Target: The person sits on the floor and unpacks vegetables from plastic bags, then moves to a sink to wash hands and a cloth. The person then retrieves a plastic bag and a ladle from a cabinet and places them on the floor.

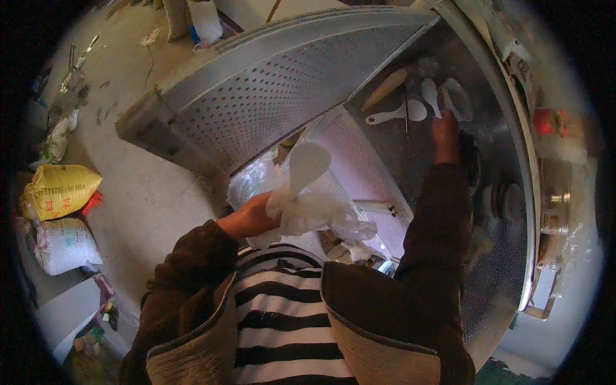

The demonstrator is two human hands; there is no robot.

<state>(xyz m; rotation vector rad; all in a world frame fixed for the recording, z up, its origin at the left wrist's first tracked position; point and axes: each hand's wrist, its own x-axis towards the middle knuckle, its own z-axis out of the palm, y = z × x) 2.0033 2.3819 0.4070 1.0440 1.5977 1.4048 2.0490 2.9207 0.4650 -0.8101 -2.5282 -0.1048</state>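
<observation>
My left hand (252,214) grips a crumpled clear plastic bag (332,219) in front of my waist. Out of the bag stands a pale rice paddle (309,162), broad end up; its lower part is hidden in the plastic. Further off to the right, my right hand (446,132) has its fingers closed on the handle of a white spoon (429,91) over a dark metal shelf (394,149). Beside it on the shelf lie a white ladle-like spoon (397,114), a thin metal rod (407,115), a wooden spatula (387,86) and a clear oval dish (456,98).
A perforated metal cabinet door (269,91) stands swung out on the left. Pink mesh panels (358,149) show below the shelf. Stacked round items (503,201) sit at the shelf's right. A yellow sack (65,190) and a white sack (70,243) rest on the concrete floor (159,187).
</observation>
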